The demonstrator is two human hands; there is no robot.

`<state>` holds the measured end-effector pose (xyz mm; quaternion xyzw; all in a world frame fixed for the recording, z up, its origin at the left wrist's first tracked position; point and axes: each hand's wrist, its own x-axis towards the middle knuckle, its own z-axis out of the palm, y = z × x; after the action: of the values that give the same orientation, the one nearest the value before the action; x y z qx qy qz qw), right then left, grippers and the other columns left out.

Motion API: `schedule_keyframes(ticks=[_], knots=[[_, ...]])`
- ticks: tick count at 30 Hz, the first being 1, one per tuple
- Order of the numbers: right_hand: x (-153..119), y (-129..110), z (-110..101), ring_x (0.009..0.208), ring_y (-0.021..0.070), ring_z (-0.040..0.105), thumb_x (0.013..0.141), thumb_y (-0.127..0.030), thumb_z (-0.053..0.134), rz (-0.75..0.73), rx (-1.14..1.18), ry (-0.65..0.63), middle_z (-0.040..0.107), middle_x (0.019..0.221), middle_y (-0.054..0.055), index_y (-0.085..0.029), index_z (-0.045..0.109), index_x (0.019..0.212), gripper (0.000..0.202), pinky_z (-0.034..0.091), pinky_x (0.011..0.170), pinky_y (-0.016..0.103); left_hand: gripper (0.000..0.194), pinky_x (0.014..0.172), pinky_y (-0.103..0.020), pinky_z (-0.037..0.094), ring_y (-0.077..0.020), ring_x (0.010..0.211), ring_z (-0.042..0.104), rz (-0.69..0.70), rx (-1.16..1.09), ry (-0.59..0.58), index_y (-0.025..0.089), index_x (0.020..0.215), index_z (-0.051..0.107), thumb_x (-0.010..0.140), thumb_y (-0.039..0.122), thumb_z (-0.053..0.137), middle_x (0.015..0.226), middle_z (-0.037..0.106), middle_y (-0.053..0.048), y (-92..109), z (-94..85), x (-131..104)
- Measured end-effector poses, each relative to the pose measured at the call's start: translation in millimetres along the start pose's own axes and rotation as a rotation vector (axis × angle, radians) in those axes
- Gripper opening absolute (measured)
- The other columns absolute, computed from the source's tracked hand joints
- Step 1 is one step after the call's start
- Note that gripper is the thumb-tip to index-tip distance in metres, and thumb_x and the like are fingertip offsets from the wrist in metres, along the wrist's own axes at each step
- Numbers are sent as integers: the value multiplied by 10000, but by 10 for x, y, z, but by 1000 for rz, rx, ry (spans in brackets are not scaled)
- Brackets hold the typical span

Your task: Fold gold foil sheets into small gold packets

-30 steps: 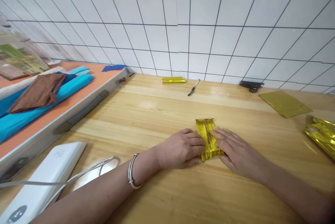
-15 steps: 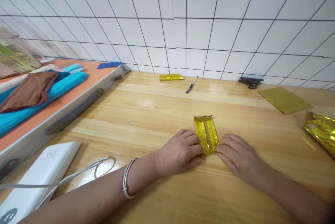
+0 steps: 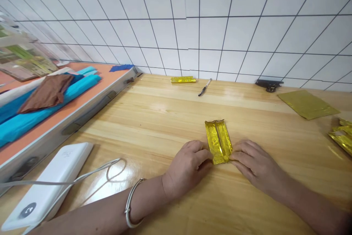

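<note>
A folded gold foil packet [image 3: 218, 140] is pinched at its near end by the left hand [image 3: 188, 167] and right hand [image 3: 254, 165]. It lies flat on the wooden table [image 3: 165, 117], fingertips closed on its corners.

Wooden table [image 3: 170, 117] — gold packet [image 3: 218, 141], pen [image 3: 204, 87], white device [image 3: 52, 183], gold sheet [image 3: 307, 104]

The light over me is bright and even, coming from above, so my hands [image 3: 220, 165] throw only faint, soft shadows on the worktop [image 3: 165, 117]. A pale sheen of glare sits on the wood near the middle left, and the gold foil [image 3: 218, 141] glints sharply. The wall tiles [image 3: 192, 15] bow and fan outward from the wide lens, most at the corners. The far left edge is smeared and soft; the centre is crisp.
</note>
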<state>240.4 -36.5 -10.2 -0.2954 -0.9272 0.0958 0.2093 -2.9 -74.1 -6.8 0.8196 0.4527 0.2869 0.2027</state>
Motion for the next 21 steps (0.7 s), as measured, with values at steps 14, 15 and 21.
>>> schedule_keyframes(ticks=[14,15,21], knots=[[-35,-39,-6,919,202,528,875,-166,497,-6,5,-21,601,926,57,-216,590,1034,190,474,802,378,122,760,-324,404,-171,828,526,30,118,-16,216,926,642,865,231,537,868,615,-35,-19,15,-29],[-33,-35,-6,910,199,528,876,-163,496,-5,14,-28,598,918,56,-217,594,1024,186,475,790,371,118,758,-323,401,-171,828,524,27,112,-17,214,909,644,866,234,536,864,616,-33,-16,16,-27],[5,-54,-11,855,191,525,876,-181,508,13,58,-14,593,862,53,-220,619,970,151,463,744,357,98,777,-327,384,-172,828,515,-76,68,-12,216,826,659,846,249,570,820,604,-24,12,26,-15]])
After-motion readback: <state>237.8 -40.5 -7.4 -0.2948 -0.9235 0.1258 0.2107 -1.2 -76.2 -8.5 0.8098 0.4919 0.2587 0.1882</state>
